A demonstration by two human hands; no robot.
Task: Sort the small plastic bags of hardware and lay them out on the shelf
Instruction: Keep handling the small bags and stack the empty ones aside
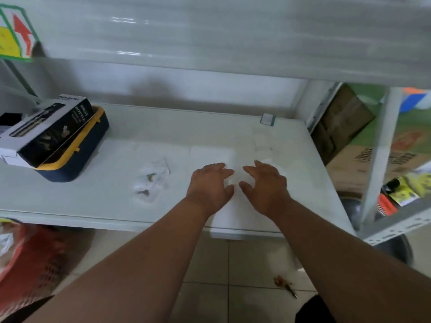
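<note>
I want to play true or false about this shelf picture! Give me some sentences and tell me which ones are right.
1. Both hands are over the shelf. True.
2. The left hand holds a screwdriver. False: it holds nothing visible.
3. Little bags with hardware lie left of the hands. True.
4. The box sits on the floor. False: it rests in a yellow-rimmed tray on the shelf.
5. The right hand has spread fingers. True.

Pale square floor tiles are showing below where the hands meet — a red plastic mesh basket sitting far left, brown cardboard boxes stacked right, beyond a grey slotted-steel upright.
</note>
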